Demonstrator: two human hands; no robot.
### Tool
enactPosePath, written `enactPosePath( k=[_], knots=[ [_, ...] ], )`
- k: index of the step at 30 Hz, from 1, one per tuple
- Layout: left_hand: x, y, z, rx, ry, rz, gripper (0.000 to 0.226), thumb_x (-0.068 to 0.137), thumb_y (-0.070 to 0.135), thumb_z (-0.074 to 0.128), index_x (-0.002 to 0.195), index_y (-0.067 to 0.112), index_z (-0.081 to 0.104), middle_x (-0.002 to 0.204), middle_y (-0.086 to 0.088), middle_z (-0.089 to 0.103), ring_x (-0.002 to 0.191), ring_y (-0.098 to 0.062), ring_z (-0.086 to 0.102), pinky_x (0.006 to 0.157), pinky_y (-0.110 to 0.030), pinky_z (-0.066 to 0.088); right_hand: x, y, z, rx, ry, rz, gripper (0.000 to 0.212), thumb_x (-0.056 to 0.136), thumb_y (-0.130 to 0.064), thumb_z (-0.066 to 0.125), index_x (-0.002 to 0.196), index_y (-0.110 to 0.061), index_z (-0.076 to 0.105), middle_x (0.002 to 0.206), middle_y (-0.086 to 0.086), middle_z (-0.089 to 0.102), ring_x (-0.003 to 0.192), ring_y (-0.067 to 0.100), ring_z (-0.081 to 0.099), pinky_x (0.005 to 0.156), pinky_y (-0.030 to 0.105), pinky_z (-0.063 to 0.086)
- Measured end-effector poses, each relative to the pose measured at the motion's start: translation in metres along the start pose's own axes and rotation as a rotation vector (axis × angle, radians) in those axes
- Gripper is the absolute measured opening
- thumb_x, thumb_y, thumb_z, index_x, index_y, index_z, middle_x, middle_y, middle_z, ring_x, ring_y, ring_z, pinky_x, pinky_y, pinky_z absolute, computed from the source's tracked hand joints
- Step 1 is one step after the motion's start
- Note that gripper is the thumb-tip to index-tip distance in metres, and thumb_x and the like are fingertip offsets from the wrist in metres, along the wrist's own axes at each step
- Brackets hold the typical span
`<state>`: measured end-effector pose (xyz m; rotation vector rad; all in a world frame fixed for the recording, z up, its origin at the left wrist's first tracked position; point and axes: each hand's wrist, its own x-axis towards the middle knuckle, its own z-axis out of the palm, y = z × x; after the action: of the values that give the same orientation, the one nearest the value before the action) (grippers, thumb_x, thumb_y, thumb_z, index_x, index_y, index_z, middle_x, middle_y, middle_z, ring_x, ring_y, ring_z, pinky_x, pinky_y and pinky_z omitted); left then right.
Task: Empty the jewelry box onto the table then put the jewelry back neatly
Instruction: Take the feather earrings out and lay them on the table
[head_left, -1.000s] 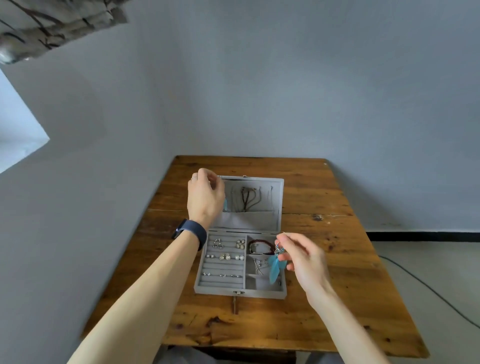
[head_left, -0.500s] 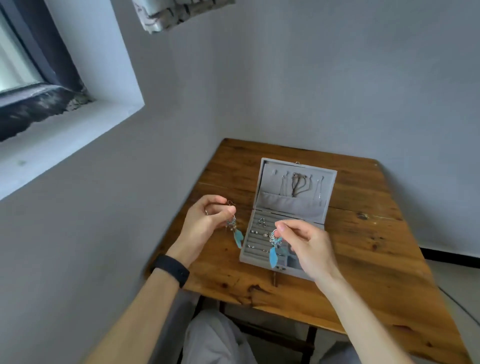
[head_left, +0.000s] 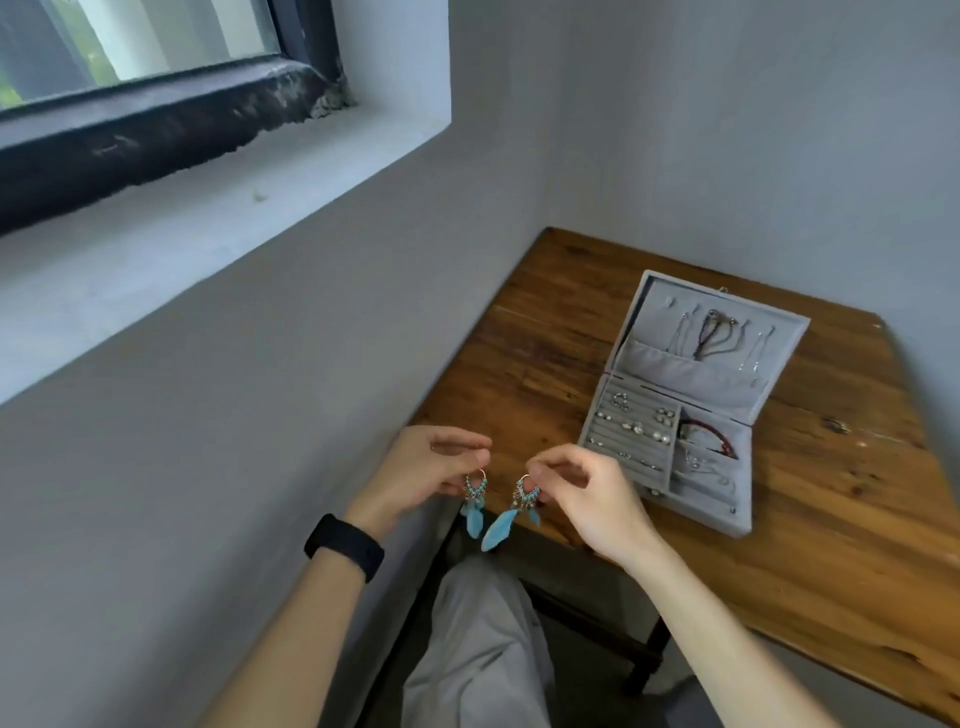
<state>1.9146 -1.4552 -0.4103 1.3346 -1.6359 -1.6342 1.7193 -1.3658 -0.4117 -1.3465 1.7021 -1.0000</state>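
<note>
One blue-feathered, perhaps beaded earring (head_left: 475, 493) pinched in left hand (head_left: 422, 470), its twin (head_left: 523, 501) in right hand (head_left: 592, 501).

Your grey jewelry box (head_left: 701, 517) stands open on the bench (head_left: 831, 545), its lid tilted back with necklaces (head_left: 711, 335) hung inside. Rings and studs (head_left: 634, 428) fill the slotted left tray, and a red bracelet (head_left: 709, 439) lies in the right compartment. To its near left, your left hand (head_left: 421, 475) pinches the left feather earring (head_left: 475, 499) and your right hand (head_left: 582, 499) pinches the right feather earring (head_left: 522, 504). Both are turquoise and dangle side by side.
</note>
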Motion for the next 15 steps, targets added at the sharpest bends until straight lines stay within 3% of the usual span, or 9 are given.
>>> enactPosePath(
  k=[4,9,13,15],
  knots=[
    [0.020,-0.006,-0.004,0.150,-0.043,-0.008,0.016,0.085,0.024,0.079,0.099,0.030,0.075,0.090,0.007,0.077,0.079,-0.008,0.072,0.063,-0.018,0.053,0.012,0.006,0.012,-0.123,-0.005,0.039,0.008,0.094,-0.031,0.063,0.091,-0.032,0.070,0.081,-0.017,0.073,0.076,0.000,0.067,0.072,0.021,0.050],
    [0.064,-0.009,0.003,0.305,-0.016,0.066,0.034,0.084,0.025,0.080,0.115,0.031,0.068,0.094,0.008,0.075,0.086,-0.004,0.070,0.076,-0.022,0.055,0.039,0.011,0.018,-0.298,0.071,0.110,0.009,0.095,-0.038,0.061,0.095,-0.035,0.069,0.085,-0.014,0.072,0.085,0.002,0.065,0.070,0.021,0.046],
    [0.094,-0.005,0.005,0.352,-0.024,0.093,0.040,0.084,0.026,0.079,0.122,0.029,0.065,0.096,0.007,0.076,0.091,-0.003,0.069,0.090,-0.026,0.052,0.061,0.007,0.017,-0.391,0.093,0.128,0.017,0.097,-0.039,0.058,0.107,-0.031,0.069,0.097,-0.012,0.071,0.094,0.004,0.061,0.079,0.020,0.041],
    [0.106,-0.003,0.005,0.378,-0.027,0.106,0.040,0.084,0.028,0.079,0.122,0.029,0.065,0.098,0.006,0.075,0.093,-0.003,0.068,0.089,-0.023,0.050,0.071,0.007,0.017,-0.418,0.107,0.134,0.019,0.097,-0.038,0.058,0.108,-0.030,0.070,0.097,-0.013,0.071,0.092,0.004,0.063,0.078,0.019,0.044]
  ],
)
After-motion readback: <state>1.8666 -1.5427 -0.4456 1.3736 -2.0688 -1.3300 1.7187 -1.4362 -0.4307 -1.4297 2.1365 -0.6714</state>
